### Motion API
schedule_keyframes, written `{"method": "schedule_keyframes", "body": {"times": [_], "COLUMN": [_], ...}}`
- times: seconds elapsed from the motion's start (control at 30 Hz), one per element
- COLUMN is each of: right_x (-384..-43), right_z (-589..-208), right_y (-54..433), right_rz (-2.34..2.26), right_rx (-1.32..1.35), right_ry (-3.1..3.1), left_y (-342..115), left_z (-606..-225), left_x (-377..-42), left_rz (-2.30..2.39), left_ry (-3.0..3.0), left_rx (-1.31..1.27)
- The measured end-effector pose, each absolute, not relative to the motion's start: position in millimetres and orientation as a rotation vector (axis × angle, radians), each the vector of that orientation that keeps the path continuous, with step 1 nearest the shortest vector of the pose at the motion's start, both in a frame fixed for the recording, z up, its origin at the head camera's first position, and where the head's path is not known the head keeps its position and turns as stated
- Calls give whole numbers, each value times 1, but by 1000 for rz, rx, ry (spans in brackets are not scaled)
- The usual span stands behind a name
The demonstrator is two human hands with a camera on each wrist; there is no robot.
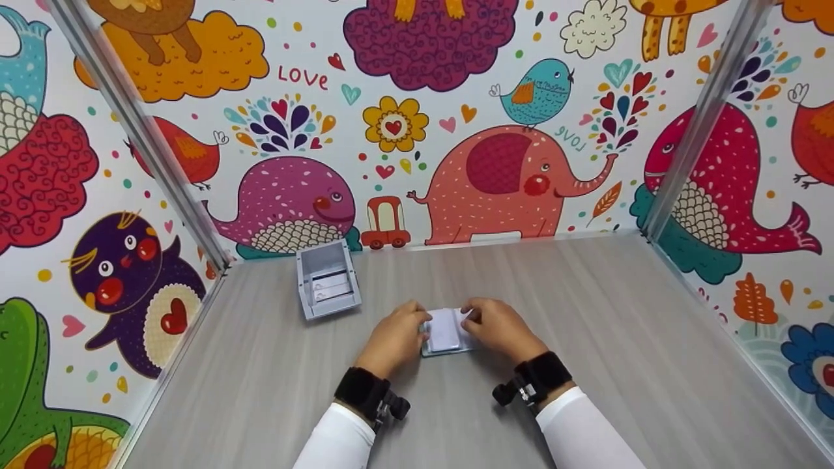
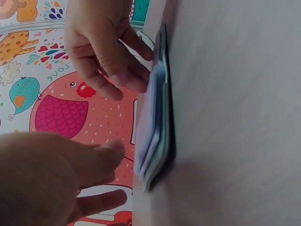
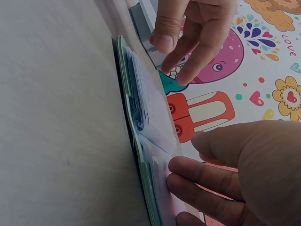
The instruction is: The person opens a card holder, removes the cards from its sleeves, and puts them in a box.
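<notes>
- One opened booklet [image 1: 445, 331] lay below centre in head view, not yet closed, between left hand [image 1: 396, 335] and right hand [image 1: 502, 326].
- Left wrist view: left hand, lower left, was loose, holding nothing.
- Right wrist view: right hand, lower right, touched one page [image 3: 162, 188] with straight fingers.

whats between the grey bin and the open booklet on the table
The head view shows bare tabletop beside the grey bin, then the left hand at the left side of the open booklet.
</notes>
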State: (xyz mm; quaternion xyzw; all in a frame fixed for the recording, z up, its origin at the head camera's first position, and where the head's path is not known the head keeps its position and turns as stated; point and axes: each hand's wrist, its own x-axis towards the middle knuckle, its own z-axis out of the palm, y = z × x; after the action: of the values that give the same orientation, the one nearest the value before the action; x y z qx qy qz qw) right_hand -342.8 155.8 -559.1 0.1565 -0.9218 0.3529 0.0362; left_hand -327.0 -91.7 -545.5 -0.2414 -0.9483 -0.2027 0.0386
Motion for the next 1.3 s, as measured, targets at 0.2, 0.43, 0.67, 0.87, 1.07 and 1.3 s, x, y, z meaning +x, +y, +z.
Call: {"method": "schedule_keyframes", "body": {"times": [0.2, 0.43, 0.67, 0.87, 1.07, 1.3], "right_x": [-342, -343, -342, -342, -342, -343], "right_z": [-560, -560, -560, -561, -561, -561], "right_y": [156, 156, 155, 155, 156, 157], "right_rz": [1083, 1076, 1098, 1073, 1060, 1058], "right_rx": [482, 482, 461, 486, 518, 491], "right_ry": [-2825, -2833, -2845, -2829, -2805, -2817], "left_y": [-89, -89, -92, -93, -92, -89], "left_z": [-549, -553, -558, -560, -558, -558], "left_x": [-326, -324, -325, -325, -324, -326], "left_rz": [-635, -614, -552, -535, -497, -517], "left_ry": [-2942, -2946, -2929, -2909, -2899, -2863], "left_rx": [-729, -782, -823, -824, -820, -827]}}
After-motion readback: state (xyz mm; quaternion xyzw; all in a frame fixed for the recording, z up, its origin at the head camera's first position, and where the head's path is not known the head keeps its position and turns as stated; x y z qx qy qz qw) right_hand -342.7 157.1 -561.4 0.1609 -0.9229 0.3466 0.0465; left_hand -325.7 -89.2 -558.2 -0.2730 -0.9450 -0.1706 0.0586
